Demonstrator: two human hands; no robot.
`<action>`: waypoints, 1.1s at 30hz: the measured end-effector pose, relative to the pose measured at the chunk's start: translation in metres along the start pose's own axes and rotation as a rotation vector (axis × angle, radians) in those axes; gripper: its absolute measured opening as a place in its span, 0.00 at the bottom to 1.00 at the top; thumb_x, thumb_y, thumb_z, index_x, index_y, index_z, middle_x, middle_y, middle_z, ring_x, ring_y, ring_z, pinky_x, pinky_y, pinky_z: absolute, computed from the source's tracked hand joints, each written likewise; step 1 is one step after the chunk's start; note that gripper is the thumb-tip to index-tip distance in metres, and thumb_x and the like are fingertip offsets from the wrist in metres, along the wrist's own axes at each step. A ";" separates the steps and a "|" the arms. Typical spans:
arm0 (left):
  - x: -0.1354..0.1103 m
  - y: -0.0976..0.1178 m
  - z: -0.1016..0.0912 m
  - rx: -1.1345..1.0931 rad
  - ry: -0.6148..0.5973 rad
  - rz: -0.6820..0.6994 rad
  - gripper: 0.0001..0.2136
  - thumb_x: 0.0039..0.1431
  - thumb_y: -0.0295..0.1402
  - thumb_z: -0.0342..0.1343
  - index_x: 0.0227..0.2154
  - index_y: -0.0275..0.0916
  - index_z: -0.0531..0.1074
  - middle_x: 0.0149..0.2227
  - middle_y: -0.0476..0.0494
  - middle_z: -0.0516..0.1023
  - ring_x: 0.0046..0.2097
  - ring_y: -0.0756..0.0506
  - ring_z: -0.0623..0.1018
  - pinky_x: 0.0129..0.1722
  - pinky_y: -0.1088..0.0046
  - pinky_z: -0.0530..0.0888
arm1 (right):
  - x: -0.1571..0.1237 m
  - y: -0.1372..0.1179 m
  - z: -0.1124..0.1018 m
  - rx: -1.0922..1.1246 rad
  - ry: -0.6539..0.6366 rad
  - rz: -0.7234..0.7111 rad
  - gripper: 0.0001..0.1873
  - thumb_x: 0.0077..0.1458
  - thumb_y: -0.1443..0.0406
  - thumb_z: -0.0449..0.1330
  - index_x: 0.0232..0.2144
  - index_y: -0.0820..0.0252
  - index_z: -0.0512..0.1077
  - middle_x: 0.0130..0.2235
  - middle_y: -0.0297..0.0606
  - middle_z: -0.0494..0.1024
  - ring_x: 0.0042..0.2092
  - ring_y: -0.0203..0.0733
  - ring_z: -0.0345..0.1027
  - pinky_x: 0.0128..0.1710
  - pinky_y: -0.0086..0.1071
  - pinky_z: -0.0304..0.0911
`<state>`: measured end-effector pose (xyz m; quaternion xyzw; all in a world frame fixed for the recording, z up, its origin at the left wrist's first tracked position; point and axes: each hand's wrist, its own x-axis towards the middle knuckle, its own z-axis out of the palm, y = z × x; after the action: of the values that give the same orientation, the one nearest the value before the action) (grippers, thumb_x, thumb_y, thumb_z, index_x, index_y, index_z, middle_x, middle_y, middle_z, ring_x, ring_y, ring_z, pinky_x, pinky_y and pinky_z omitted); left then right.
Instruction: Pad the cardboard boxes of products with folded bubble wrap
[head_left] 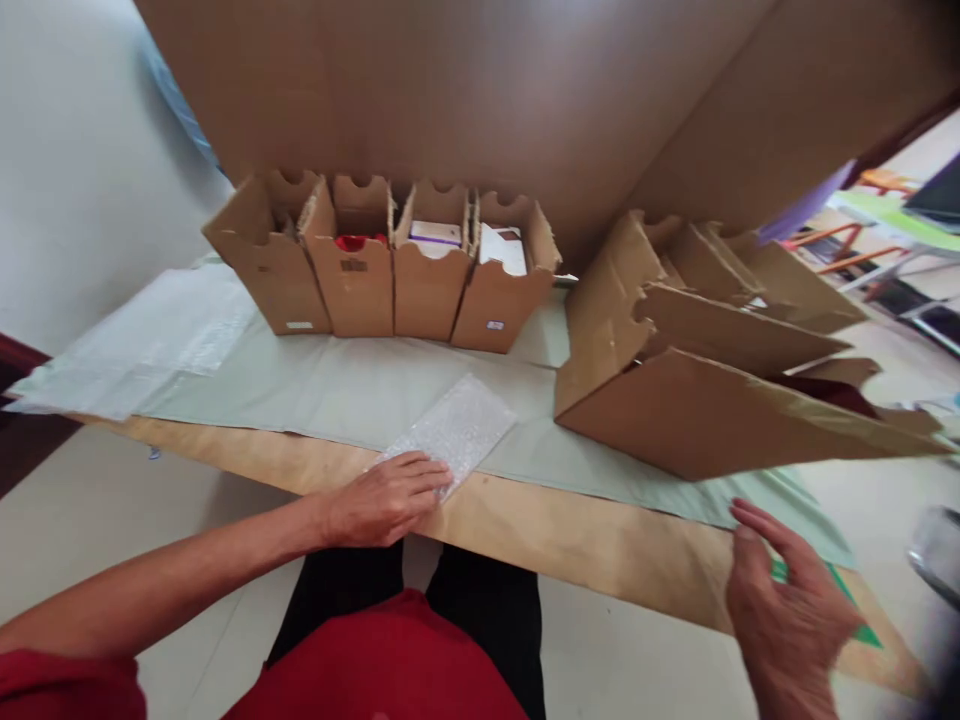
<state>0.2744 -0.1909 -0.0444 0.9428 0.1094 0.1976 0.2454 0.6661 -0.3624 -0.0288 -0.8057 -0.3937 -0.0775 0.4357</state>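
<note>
My left hand (386, 497) lies flat, fingers stretched out, on the near corner of a bubble-wrap pouch (459, 428) at the front of the table. My right hand (787, 610) hovers low at the right near the table's front edge, fingers loosely apart and slightly blurred, holding nothing. Under it a green object (851, 600) shows on the wood. A pale green cloth (337, 385) covers most of the wooden table (570, 535).
A row of several open cardboard bins (390, 270) stands at the back, holding red and white items. More cardboard bins (705, 350) stand at the right. A large cardboard sheet (465, 90) rises behind. Clear plastic (150, 340) lies at the left.
</note>
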 end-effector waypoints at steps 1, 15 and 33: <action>0.000 0.005 -0.003 -0.009 -0.060 0.033 0.14 0.57 0.22 0.53 0.42 0.43 0.78 0.58 0.37 0.80 0.61 0.38 0.78 0.65 0.53 0.70 | -0.008 -0.003 -0.001 -0.010 0.004 -0.060 0.11 0.66 0.59 0.57 0.42 0.51 0.79 0.49 0.51 0.82 0.56 0.57 0.75 0.58 0.54 0.66; -0.025 0.007 0.003 0.598 0.140 -0.499 0.07 0.64 0.37 0.53 0.35 0.43 0.73 0.34 0.41 0.79 0.37 0.36 0.78 0.37 0.58 0.72 | 0.010 -0.116 0.134 -0.046 -0.823 -0.462 0.07 0.61 0.69 0.63 0.42 0.59 0.77 0.43 0.46 0.83 0.48 0.53 0.75 0.52 0.45 0.66; -0.016 -0.017 -0.028 0.543 0.204 -0.090 0.28 0.59 0.24 0.57 0.63 0.43 0.64 0.54 0.35 0.79 0.64 0.30 0.72 0.67 0.38 0.62 | -0.034 -0.054 0.056 0.098 -0.755 -0.552 0.20 0.64 0.75 0.48 0.49 0.57 0.75 0.43 0.41 0.83 0.45 0.48 0.72 0.45 0.40 0.62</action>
<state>0.2464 -0.1696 -0.0354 0.9433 0.2242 0.2438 -0.0196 0.5924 -0.3222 -0.0443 -0.6211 -0.7275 0.1266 0.2625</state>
